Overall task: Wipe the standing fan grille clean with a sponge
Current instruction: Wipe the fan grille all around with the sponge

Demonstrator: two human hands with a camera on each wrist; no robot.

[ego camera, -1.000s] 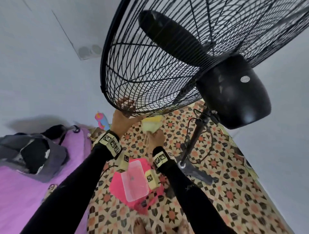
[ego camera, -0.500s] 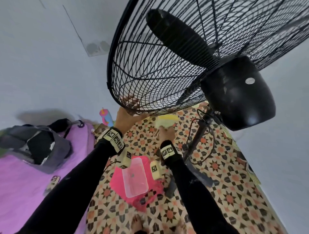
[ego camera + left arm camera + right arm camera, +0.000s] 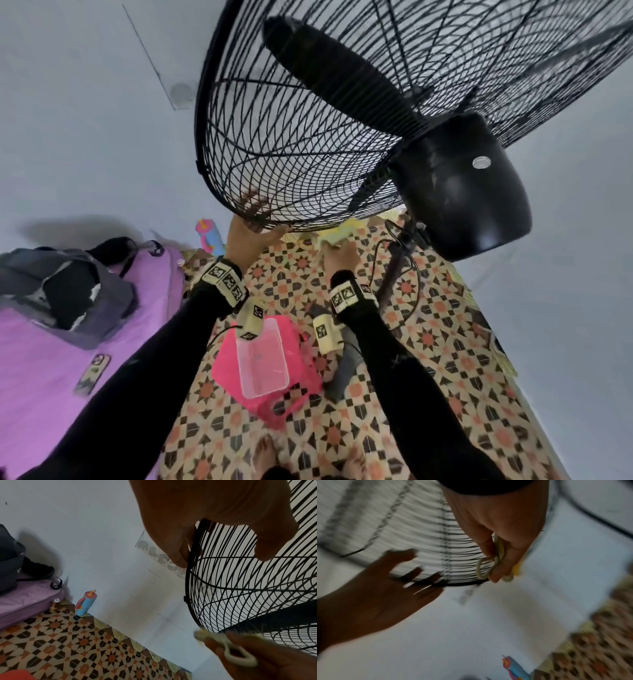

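Fan grille (image 3: 301, 137), black wire, fills top of head view, tilted over patterned floor (image 3: 445, 342). Motor housing (image 3: 462, 185) at right behind it, pole (image 3: 394, 270) running down w/ black cable looped beside it.

Left hand (image 3: 248, 233) grips lower-left rim of grille: fingers hooked over the front wires, thumb on near side under the rim. Left wrist view confirms, rim passes btwn thumb and fingers.

Right hand (image 3: 339, 255) closed on yellow sponge (image 3: 337, 233), pale cord loop (image 3: 483, 569) pinched in same fingers. Sponge sits right at bottom edge of grille, just right of left hand; actual contact w/ wires can't tell, right wrist view heavily blurred.

Floor below: clear plastic tub (image 3: 262, 359) on pink bag (image 3: 291, 383), btwn the two forearms. Blue/pink bottle (image 3: 209, 236) upright at wall (image 3: 85, 137). Purple mattress (image 3: 51, 377) at left w/ grey backpack (image 3: 61, 294) and phone (image 3: 92, 373) on it. Bare feet at bottom edge.
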